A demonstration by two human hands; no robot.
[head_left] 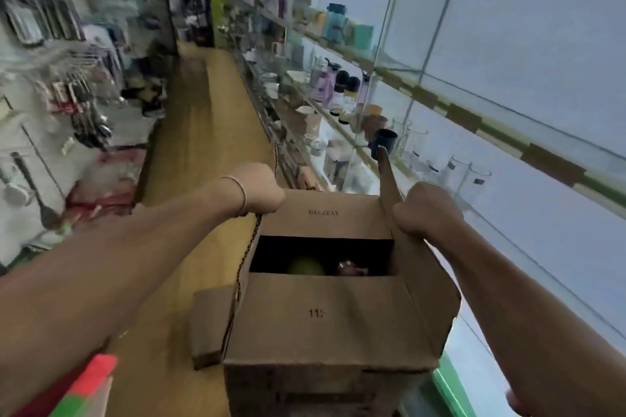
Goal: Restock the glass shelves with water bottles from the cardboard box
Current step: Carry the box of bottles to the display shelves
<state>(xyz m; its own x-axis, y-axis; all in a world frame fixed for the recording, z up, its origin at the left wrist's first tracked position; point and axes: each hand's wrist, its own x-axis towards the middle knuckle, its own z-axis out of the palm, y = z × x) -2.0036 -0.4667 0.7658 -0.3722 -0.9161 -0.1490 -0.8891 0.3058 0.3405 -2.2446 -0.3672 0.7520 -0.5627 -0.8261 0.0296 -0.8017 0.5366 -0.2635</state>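
Note:
A brown cardboard box [325,318] is held up in front of me with its top flaps partly open. Through the dark gap I see a green rounded bottle top [306,266] and a darker bottle top [350,268]. My left hand [259,188] grips the box's far left corner. My right hand [425,210] grips its far right corner at an upright flap. Glass shelves [467,118] run along the right; the near sections are bare, the farther ones hold bottles [335,22] and cups.
A wooden-floored aisle [203,132] stretches ahead on the left of the box. Kitchen utensils hang on a rack [78,105] at the left. Clear glass vases [464,173] stand on the shelf just beyond my right hand. A red and green object [91,386] sits bottom left.

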